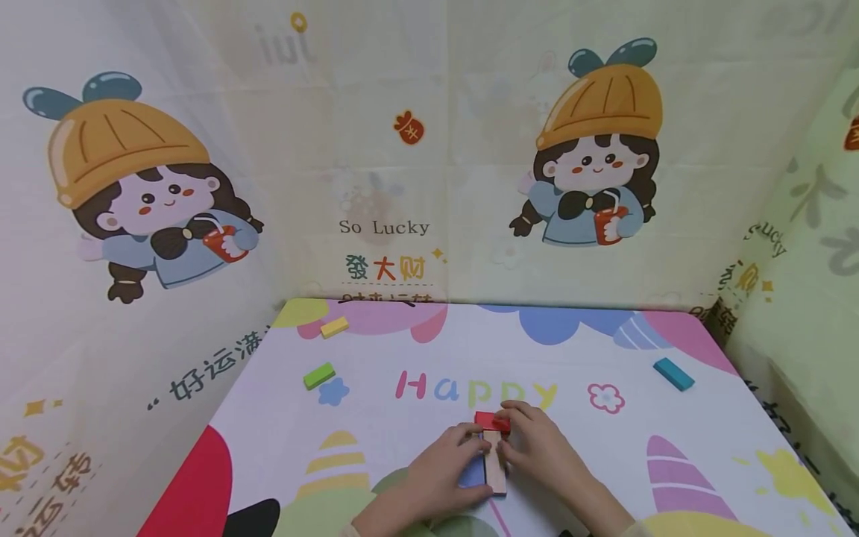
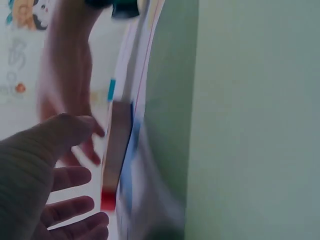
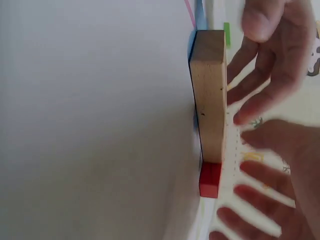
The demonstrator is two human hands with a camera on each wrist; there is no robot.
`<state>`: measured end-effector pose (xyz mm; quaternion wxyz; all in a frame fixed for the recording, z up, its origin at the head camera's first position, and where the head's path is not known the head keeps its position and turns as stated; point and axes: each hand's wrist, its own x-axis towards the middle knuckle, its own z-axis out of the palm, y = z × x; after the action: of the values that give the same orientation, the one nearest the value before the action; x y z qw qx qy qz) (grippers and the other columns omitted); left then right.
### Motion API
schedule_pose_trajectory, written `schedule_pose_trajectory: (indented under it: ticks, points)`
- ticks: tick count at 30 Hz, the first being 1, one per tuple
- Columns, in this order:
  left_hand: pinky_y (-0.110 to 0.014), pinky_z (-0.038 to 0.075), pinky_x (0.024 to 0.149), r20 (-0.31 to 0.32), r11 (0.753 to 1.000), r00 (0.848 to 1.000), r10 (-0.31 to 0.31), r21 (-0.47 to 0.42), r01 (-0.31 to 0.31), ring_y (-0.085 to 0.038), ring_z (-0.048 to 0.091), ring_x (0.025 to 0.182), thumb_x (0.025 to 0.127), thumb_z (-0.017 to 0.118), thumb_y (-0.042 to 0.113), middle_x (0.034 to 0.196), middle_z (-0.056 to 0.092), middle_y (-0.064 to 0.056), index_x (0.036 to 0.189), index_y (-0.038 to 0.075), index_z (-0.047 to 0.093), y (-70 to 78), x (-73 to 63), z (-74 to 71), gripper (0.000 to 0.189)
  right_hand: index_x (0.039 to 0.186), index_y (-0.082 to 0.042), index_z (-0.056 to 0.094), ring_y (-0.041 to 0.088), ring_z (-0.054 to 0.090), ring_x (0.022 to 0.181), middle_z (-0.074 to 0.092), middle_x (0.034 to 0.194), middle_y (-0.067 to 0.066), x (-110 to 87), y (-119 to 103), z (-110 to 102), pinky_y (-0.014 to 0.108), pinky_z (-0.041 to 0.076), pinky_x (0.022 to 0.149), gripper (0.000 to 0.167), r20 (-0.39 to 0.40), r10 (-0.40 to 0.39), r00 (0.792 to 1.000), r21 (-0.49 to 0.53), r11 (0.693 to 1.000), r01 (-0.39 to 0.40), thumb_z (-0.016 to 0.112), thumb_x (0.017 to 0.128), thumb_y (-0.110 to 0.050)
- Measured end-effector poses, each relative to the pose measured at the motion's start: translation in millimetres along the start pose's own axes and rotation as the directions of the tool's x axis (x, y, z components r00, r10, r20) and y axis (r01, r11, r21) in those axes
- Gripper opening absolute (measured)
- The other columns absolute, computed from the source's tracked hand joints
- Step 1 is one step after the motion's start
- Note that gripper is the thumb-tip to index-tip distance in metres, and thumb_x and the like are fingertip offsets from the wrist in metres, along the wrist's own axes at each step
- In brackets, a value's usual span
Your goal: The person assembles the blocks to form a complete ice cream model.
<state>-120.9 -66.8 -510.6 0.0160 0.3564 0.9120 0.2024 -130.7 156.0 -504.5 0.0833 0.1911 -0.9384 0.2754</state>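
A plain wooden block (image 1: 495,466) lies lengthwise on the printed mat, and a red block (image 1: 487,420) lies crosswise at its far end, seemingly touching it. To the left of the wooden block is my left hand (image 1: 439,466), its fingers spread and loosely bent. My right hand (image 1: 545,451) is on the opposite side, with fingertips over the right end of the red block. Both wrist views show the wooden block (image 3: 210,100) and the red block (image 3: 210,181) standing free of any grip, fingers apart from them. The left hand's thumb (image 2: 70,132) hovers beside the wooden block.
A yellow block (image 1: 335,327) and a green block (image 1: 319,376) lie at the far left of the mat (image 1: 570,365). Towards the far right lies a teal block (image 1: 674,374). Patterned cloth (image 1: 470,186) hangs behind and at both sides.
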Motion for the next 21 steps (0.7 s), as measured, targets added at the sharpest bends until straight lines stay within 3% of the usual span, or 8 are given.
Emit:
schedule_pose_trajectory:
  ticks: [2,4,6,9,13,17,21]
  points:
    - [-0.034,0.052,0.108,0.007,0.999,0.999,-0.050,-0.008,0.050,-0.017,0.054,0.131,0.093,0.074,0.050,0.148,0.053,-0.001,0.136,0.023,0.063,-10.9,-3.7,-7.5,0.052,0.116,-0.016,0.072,0.029,0.065,0.120,0.067,0.132,0.005,-5.6,0.7,-1.0,0.053,0.056,0.097,0.041,0.020,-0.129,0.991,-0.032,0.991,0.129,0.088,0.079,-0.022]
    - [-0.039,0.052,0.109,-0.003,0.996,0.996,-0.086,-0.018,0.085,-0.019,0.054,0.132,0.094,0.073,0.047,0.148,0.053,-0.003,0.136,0.021,0.063,-23.4,-7.2,-16.9,0.050,0.118,-0.019,0.071,0.026,0.066,0.120,0.066,0.135,0.003,-10.7,2.1,-1.7,0.052,0.057,0.094,0.043,0.045,-0.238,0.970,-0.055,0.969,0.240,0.088,0.080,-0.028]
    - [-0.042,0.051,0.110,-0.022,0.993,0.993,-0.117,-0.026,0.117,-0.022,0.055,0.133,0.095,0.073,0.043,0.148,0.054,-0.006,0.136,0.018,0.063,-36.4,-10.4,-27.6,0.049,0.120,-0.022,0.070,0.024,0.064,0.122,0.065,0.136,0.001,-14.8,2.8,-2.3,0.051,0.057,0.092,0.044,0.076,-0.298,0.952,-0.070,0.950,0.303,0.087,0.081,-0.033]
    - [-0.046,0.049,0.111,-0.064,0.989,0.987,-0.148,-0.009,0.148,-0.027,0.055,0.133,0.095,0.074,0.036,0.145,0.055,-0.010,0.134,0.014,0.063,-57.0,-15.9,-43.0,0.046,0.121,-0.025,0.070,0.021,0.061,0.127,0.063,0.139,-0.001,-20.9,3.1,-4.0,0.051,0.055,0.093,0.041,0.105,-0.305,0.947,-0.086,0.945,0.314,0.085,0.084,-0.036]
    - [-0.049,0.051,0.110,-0.118,0.971,0.966,-0.230,0.035,0.235,-0.031,0.055,0.133,0.094,0.076,0.032,0.144,0.056,-0.013,0.132,0.011,0.064,-85.9,-26.4,-60.4,0.045,0.122,-0.025,0.070,0.020,0.060,0.128,0.062,0.139,0.000,-24.7,4.3,-6.5,0.051,0.054,0.094,0.040,0.115,-0.285,0.952,-0.105,0.949,0.297,0.083,0.086,-0.034]
    - [-0.050,0.052,0.107,-0.149,0.935,0.929,-0.338,0.055,0.349,-0.034,0.055,0.133,0.094,0.076,0.029,0.145,0.056,-0.015,0.132,0.009,0.065,-112.6,-42.2,-74.9,0.045,0.123,-0.024,0.070,0.020,0.060,0.128,0.061,0.139,0.001,-25.1,4.8,-7.9,0.049,0.055,0.094,0.040,0.128,-0.282,0.951,-0.097,0.951,0.295,0.083,0.086,-0.032]
    - [-0.056,0.047,0.111,-0.199,0.902,0.891,-0.408,0.063,0.427,-0.040,0.050,0.137,0.096,0.072,0.025,0.146,0.053,-0.021,0.131,0.004,0.064,-140.2,-60.1,-87.9,0.042,0.123,-0.024,0.070,0.020,0.060,0.128,0.061,0.140,0.001,-25.6,3.8,-9.4,0.049,0.056,0.095,0.039,0.146,-0.266,0.953,-0.081,0.957,0.280,0.082,0.087,-0.031]
